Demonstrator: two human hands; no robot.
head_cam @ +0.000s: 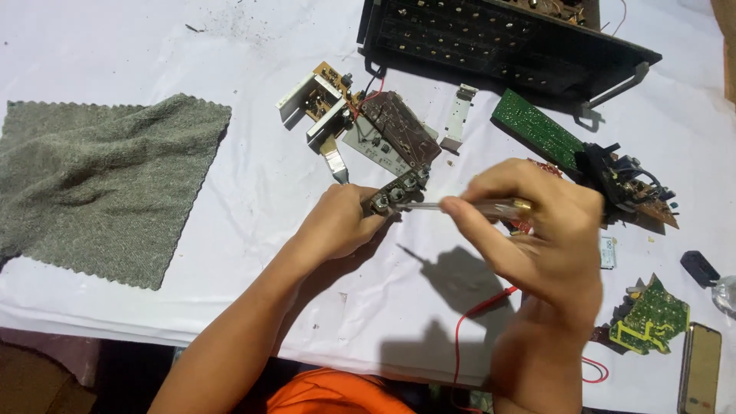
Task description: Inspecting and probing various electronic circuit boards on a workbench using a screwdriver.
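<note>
Near centre of the tabletop [253, 192], a knobbed board [399, 192] is pinched steady by the left hand [341, 222]; the right hand's [537, 230] grip is clamped on a screwdriver [460, 205] (tip pointing toward nine o'clock), presumably for control.

Table [115, 46] covered with sheet, parts spread on it. Cloth [100, 184] lies at the left, well apart from the rest. Chassis [498, 38] sits far, right of centre. Long circuit board [537, 130] lies just near of the chassis, running toward a clump of wired parts [632, 188] at the right. Board assembly [360, 126] lies at centre, left of a small bracket [458, 115]. Left hand [341, 222] is near of that assembly, holding a strip of knobs [399, 192]; right hand [529, 230] is to its right, screwdriver [460, 205] reaching left to the strip. Small board [652, 314] and phone [699, 368] lie near right. Wire [479, 310] runs under the right hand.
</note>
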